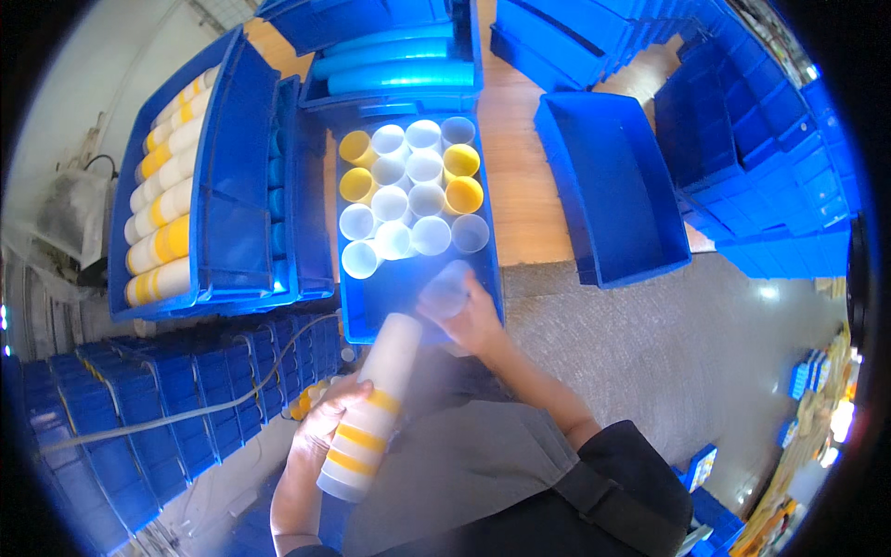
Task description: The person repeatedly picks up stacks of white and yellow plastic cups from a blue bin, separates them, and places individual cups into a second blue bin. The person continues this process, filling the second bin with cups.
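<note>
My left hand (336,408) is wrapped round a long stack of nested cups (393,357), mostly white with several yellow bands, tilted in front of my apron. My right hand (475,323) grips a translucent white cup (445,291), slightly smeared by motion, over the near end of a blue bin (371,320). Rows of upright white cups (425,168) and several yellow cups (463,195) fill the far part of that bin, open ends up. The held cup is apart from the standing ones.
A blue bin (243,186) of white-and-yellow cup stacks (158,213) is at left. Beyond the middle bin, another holds light-blue stacks (399,76). A blue bin (613,186) lies right, near piled bins (742,121). A pale hose (213,406) crosses blue crates (176,436) lower left.
</note>
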`<state>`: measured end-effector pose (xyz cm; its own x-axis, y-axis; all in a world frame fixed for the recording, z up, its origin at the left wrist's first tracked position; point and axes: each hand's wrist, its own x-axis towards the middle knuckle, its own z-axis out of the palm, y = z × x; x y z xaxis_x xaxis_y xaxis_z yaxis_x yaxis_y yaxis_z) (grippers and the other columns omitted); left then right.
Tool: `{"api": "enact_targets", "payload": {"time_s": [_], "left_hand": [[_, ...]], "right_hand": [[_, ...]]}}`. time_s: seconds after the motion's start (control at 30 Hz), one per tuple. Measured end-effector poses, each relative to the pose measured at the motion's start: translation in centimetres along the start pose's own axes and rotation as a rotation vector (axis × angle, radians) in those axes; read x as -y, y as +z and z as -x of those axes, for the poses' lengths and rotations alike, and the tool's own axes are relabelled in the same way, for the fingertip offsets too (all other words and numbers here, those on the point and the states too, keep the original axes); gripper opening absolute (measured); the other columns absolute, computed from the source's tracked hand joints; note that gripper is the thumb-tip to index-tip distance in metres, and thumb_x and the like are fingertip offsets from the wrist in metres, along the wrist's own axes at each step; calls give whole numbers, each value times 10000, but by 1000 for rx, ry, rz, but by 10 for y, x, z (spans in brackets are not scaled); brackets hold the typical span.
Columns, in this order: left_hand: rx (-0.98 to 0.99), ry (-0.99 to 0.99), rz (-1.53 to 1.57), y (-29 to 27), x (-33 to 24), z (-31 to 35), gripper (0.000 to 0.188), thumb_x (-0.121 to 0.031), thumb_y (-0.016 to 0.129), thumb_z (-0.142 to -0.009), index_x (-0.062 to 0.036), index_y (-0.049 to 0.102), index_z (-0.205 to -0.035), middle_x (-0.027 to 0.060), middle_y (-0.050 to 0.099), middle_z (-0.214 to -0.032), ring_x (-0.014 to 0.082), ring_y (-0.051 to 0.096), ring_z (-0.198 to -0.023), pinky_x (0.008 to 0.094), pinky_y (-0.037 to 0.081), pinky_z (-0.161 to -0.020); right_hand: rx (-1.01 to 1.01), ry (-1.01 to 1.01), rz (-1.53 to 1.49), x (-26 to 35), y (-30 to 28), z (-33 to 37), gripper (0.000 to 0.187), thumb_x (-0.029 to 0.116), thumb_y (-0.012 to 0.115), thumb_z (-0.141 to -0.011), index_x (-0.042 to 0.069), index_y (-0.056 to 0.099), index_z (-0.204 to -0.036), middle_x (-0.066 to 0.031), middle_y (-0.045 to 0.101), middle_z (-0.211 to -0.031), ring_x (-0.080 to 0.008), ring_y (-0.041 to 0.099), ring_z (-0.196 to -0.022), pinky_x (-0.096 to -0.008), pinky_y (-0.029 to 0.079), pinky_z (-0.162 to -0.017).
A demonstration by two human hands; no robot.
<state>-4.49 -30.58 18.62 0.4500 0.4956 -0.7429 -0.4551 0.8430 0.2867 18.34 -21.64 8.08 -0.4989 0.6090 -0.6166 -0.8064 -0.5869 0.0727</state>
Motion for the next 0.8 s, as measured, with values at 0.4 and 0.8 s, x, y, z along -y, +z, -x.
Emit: {"api": "enact_targets", "payload": {"time_s": [0.4, 0.8], "left_hand": [[46, 36, 315, -1, 17, 14, 651, -417, 678, -933, 23, 467, -1364, 248, 647, -1125, 339, 696, -936, 469, 595, -837], [72, 72, 322, -38, 16, 30, 620, -410, 660, -953, 11, 467, -1366, 229, 657, -1130, 301, 708, -930, 408, 615, -784]], "right_hand": [[-3, 93, 176, -29, 26, 10, 522, 462, 497, -1032, 35, 510, -1332, -136, 604, -1283, -278, 559, -1236, -453, 384, -1121], [244, 305, 576, -67, 22, -21, 539, 403, 596, -1002, -5, 482, -1336, -159, 593, -1277, -281, 582, -1210, -450, 418, -1086]]}}
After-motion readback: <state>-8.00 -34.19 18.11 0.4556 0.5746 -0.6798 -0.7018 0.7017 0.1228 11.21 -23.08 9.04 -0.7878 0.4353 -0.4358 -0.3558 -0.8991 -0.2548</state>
